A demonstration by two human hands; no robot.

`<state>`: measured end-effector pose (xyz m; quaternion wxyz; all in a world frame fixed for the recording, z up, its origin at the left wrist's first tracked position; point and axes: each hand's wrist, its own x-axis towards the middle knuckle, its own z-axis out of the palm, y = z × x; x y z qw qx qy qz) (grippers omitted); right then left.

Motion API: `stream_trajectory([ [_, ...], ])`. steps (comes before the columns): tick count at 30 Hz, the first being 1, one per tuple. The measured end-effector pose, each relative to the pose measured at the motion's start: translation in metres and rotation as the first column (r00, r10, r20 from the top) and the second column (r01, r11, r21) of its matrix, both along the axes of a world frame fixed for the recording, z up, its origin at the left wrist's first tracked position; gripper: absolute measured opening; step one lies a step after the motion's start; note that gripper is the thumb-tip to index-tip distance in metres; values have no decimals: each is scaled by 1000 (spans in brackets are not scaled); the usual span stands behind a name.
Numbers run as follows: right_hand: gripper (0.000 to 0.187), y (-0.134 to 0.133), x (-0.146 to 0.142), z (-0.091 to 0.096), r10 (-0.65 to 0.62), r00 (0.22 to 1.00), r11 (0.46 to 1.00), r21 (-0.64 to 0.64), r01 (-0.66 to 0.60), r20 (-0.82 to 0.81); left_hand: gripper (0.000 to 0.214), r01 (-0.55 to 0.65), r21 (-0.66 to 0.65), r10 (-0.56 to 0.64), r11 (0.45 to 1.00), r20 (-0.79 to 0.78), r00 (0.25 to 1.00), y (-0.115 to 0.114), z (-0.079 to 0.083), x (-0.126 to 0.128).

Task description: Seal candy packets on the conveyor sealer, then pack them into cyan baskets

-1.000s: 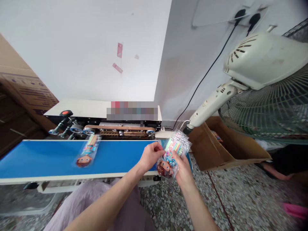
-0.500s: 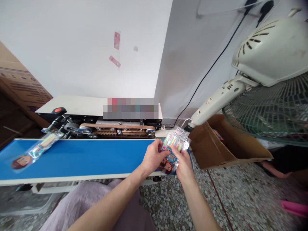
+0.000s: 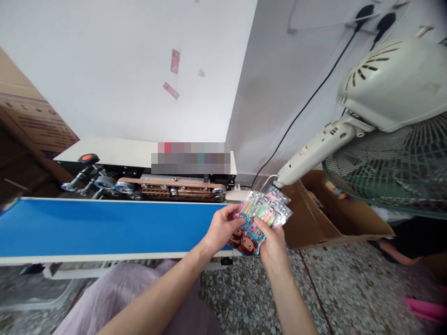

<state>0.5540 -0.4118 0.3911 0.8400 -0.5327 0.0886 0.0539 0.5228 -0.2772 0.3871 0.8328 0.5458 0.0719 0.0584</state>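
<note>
Both my hands are at the right end of the blue conveyor belt [image 3: 115,228]. My right hand [image 3: 274,239] grips a fanned stack of shiny plastic packets [image 3: 267,218], its thumb pressed on the front. Printed cartoon faces show at their lower ends, and coloured sticks show through the clear film. My left hand [image 3: 223,228] pinches the packet [image 3: 248,204] on the left side of the stack, slightly apart from the others. Behind the belt stands a band sealing machine [image 3: 174,186] with rollers and a brown band.
An open cardboard box [image 3: 335,232] with a few packets inside stands right of the belt. Above it leans a large fan [image 3: 387,88] with a wire guard. A black cable [image 3: 307,102] runs down the wall. A pink object [image 3: 424,309] lies on the speckled floor.
The packet on the belt's left end has left the view. The packets in my hands are spread wider, with one moved left of the others.
</note>
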Motion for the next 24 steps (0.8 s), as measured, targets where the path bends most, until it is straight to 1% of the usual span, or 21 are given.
stream_trajectory([
  [3, 59, -1, 0, 7, -9, 1000, 1000, 2, 9, 24, 41, 60, -137, -59, 989, 12, 998, 6, 11, 0],
  [5, 63, -1, 0, 9, -16, 1000, 1000, 1, 16, 27, 40, 79, -167, -80, 983, -2, 997, 10, 16, 0],
  [7, 67, 0, 1, 8, -14, 1000, 1000, 1, 14, 19, 39, 69, -174, -76, 982, -31, 997, 12, 17, 0],
  [9, 68, 2, 1, 6, -12, 1000, 1000, -4, 12, 10, 39, 45, -176, -56, 983, -59, 997, 11, 16, 1],
  [13, 63, 5, 1, 1, -18, 1000, 999, -42, 18, -13, 40, 20, -167, -36, 986, -93, 995, 8, 11, 1],
  [18, 65, 0, 2, 2, -111, 993, 993, -28, 110, -30, 35, -55, -262, 14, 963, -154, 988, 12, 9, 0],
  [20, 63, -3, 2, 2, -121, 992, 992, -36, 120, -30, 34, -57, -281, 9, 958, -169, 985, 16, 8, -1],
  [24, 59, -8, 2, -1, -133, 990, 990, -57, 130, -56, 34, -36, -262, -22, 965, -215, 976, 21, 4, 0],
])
